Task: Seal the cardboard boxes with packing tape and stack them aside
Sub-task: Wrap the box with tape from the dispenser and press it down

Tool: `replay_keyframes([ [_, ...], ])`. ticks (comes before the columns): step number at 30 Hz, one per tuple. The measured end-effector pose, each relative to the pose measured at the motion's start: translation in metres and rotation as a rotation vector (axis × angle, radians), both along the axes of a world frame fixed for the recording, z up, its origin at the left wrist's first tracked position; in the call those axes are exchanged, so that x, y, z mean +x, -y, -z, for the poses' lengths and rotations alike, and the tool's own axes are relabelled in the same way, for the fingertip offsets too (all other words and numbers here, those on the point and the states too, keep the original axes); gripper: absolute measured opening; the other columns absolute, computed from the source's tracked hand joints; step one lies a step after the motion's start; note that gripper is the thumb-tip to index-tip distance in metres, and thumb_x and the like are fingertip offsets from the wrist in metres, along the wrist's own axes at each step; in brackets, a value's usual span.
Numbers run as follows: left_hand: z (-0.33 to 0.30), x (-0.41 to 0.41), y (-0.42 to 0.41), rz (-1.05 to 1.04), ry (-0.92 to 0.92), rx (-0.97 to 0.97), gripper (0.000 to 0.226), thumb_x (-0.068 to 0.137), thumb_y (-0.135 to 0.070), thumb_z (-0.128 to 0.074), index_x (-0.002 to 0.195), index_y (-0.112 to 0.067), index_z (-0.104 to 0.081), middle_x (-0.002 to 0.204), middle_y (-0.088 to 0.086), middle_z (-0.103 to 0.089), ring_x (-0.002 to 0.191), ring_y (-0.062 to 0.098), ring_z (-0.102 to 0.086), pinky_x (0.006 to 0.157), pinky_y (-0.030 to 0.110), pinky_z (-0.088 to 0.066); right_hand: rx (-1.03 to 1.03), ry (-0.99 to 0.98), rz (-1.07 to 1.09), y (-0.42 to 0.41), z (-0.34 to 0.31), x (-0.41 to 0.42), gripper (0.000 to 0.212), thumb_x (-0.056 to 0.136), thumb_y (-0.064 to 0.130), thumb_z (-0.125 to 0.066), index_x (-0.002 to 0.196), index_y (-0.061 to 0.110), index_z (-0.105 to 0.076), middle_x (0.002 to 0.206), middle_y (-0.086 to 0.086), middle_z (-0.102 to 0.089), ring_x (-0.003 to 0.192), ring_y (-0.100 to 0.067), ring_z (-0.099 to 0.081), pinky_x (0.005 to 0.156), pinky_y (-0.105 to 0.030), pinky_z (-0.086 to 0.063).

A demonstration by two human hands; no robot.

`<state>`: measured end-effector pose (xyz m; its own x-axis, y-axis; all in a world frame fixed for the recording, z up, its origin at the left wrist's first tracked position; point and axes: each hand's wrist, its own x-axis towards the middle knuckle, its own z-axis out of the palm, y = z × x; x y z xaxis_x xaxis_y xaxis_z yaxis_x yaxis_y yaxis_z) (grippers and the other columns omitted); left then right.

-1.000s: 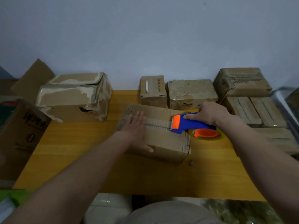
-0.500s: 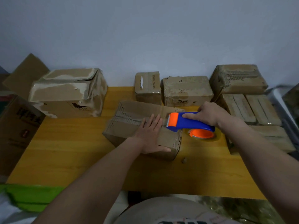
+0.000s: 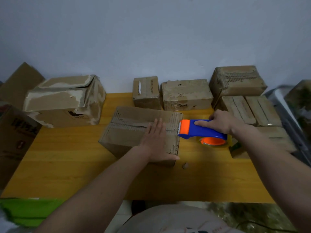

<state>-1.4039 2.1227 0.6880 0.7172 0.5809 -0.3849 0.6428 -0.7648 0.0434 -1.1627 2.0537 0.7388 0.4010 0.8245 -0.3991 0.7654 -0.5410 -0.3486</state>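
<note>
A brown cardboard box [image 3: 131, 128] lies in the middle of the yellow wooden table [image 3: 70, 165], its top flaps closed along a rough seam. My left hand [image 3: 155, 142] presses flat on the box's right part, fingers straight, thumb along the near right edge. My right hand [image 3: 222, 122] grips the blue and orange tape dispenser [image 3: 200, 131], forefinger stretched along its top. The dispenser's orange toothed end sits at the box's right edge. Its orange tape roll [image 3: 212, 141] hangs just above the table.
A big torn box [image 3: 67, 100] stands at the back left. Two small boxes [image 3: 146, 93] [image 3: 186, 95] stand against the wall. Several taped boxes [image 3: 239, 84] are stacked at the right. An open carton [image 3: 15, 137] stands left of the table. A cardboard scrap [image 3: 185, 165] lies near the box.
My left hand slid right along the box top to its right end. The dispenser's head moved right, off the box top to its right edge.
</note>
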Motion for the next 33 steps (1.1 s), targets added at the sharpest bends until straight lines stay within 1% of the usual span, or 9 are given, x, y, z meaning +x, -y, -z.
replay_keyframes([
  [4, 0.006, 0.017, 0.016, 0.057, 0.098, 0.036, 0.114, 0.083, -0.073, -0.048, 0.152, -0.008, 0.016, 0.16, 0.011, 0.021, 0.146, 0.025, 0.023, 0.121, 0.045, 0.007, -0.012, -0.102, 0.063, 0.003, 0.005, 0.0, 0.069, 0.077, 0.07, -0.055, 0.102, 0.007, -0.064, 0.079, -0.001, -0.063, 0.071, -0.016, -0.061, 0.059, -0.027, -0.045],
  [7, 0.005, 0.006, 0.008, 0.068, 0.1, 0.027, 0.107, 0.087, -0.058, -0.052, 0.152, -0.008, 0.016, 0.16, 0.01, 0.022, 0.146, 0.025, 0.023, 0.121, 0.045, 0.006, -0.021, -0.199, 0.053, 0.002, 0.009, -0.005, 0.065, 0.075, 0.069, -0.059, 0.094, 0.007, -0.068, 0.081, -0.004, -0.068, 0.074, -0.018, -0.064, 0.063, -0.028, -0.05],
  [9, 0.003, -0.008, 0.0, 0.075, 0.059, 0.041, 0.107, 0.087, -0.057, -0.052, 0.151, -0.009, 0.019, 0.159, 0.01, 0.025, 0.145, 0.026, 0.025, 0.121, 0.043, 0.008, -0.031, -0.293, 0.033, -0.001, 0.012, -0.015, 0.059, 0.072, 0.067, -0.064, 0.088, 0.01, -0.068, 0.08, -0.004, -0.069, 0.074, -0.018, -0.066, 0.063, -0.028, -0.05],
  [11, 0.002, -0.022, -0.007, 0.06, 0.026, 0.058, 0.107, 0.087, -0.059, -0.051, 0.15, -0.01, 0.021, 0.158, 0.009, 0.026, 0.145, 0.026, 0.026, 0.121, 0.041, 0.01, -0.054, -0.38, 0.027, -0.006, 0.018, -0.028, 0.059, 0.071, 0.065, -0.066, 0.091, 0.01, -0.066, 0.084, -0.005, -0.07, 0.077, -0.018, -0.066, 0.064, -0.028, -0.051],
  [15, 0.007, -0.034, -0.018, 0.051, 0.01, 0.068, 0.126, 0.076, -0.074, -0.058, 0.147, -0.018, 0.028, 0.157, 0.002, 0.031, 0.144, 0.024, 0.028, 0.12, 0.042, 0.011, -0.138, -0.481, 0.013, -0.011, 0.024, -0.046, 0.044, 0.079, 0.059, -0.064, 0.089, 0.016, -0.058, 0.082, -0.001, -0.067, 0.073, -0.015, -0.064, 0.063, -0.025, -0.05],
  [19, 0.01, -0.032, -0.019, 0.033, 0.017, 0.077, 0.122, 0.077, -0.07, -0.06, 0.149, -0.021, 0.026, 0.158, -0.001, 0.029, 0.145, 0.026, 0.026, 0.121, 0.045, 0.005, -0.164, -0.659, 0.028, -0.006, 0.031, -0.041, 0.042, 0.081, 0.052, -0.064, 0.091, 0.011, -0.066, 0.076, -0.003, -0.073, 0.064, -0.013, -0.067, 0.063, -0.025, -0.055],
  [22, 0.011, -0.03, -0.019, 0.019, 0.015, 0.074, 0.118, 0.08, -0.067, -0.06, 0.15, -0.022, 0.024, 0.158, 0.0, 0.028, 0.145, 0.027, 0.025, 0.121, 0.044, 0.005, -0.149, -0.68, 0.051, -0.001, 0.036, -0.039, 0.038, 0.081, 0.048, -0.066, 0.09, 0.012, -0.066, 0.072, 0.001, -0.073, 0.061, -0.01, -0.067, 0.055, -0.021, -0.052],
  [27, 0.011, -0.029, -0.02, -0.006, -0.01, 0.073, 0.118, 0.08, -0.066, -0.06, 0.149, -0.023, 0.026, 0.157, 0.006, 0.03, 0.145, 0.03, 0.025, 0.118, 0.042, 0.012, -0.239, -0.644, 0.056, 0.018, 0.034, -0.013, 0.063, 0.066, 0.055, -0.073, 0.104, 0.005, -0.065, 0.085, -0.009, -0.075, 0.071, -0.019, -0.07, 0.071, -0.033, -0.057],
  [33, 0.008, -0.027, -0.011, -0.069, 0.007, 0.067, 0.116, 0.082, -0.061, -0.062, 0.148, -0.027, 0.028, 0.157, 0.011, 0.031, 0.145, 0.031, 0.026, 0.112, 0.038, 0.017, -0.265, -0.646, 0.062, 0.033, 0.03, -0.01, 0.065, 0.068, 0.055, -0.069, 0.108, 0.005, -0.064, 0.092, -0.011, -0.074, 0.076, -0.021, -0.069, 0.07, -0.031, -0.055],
])
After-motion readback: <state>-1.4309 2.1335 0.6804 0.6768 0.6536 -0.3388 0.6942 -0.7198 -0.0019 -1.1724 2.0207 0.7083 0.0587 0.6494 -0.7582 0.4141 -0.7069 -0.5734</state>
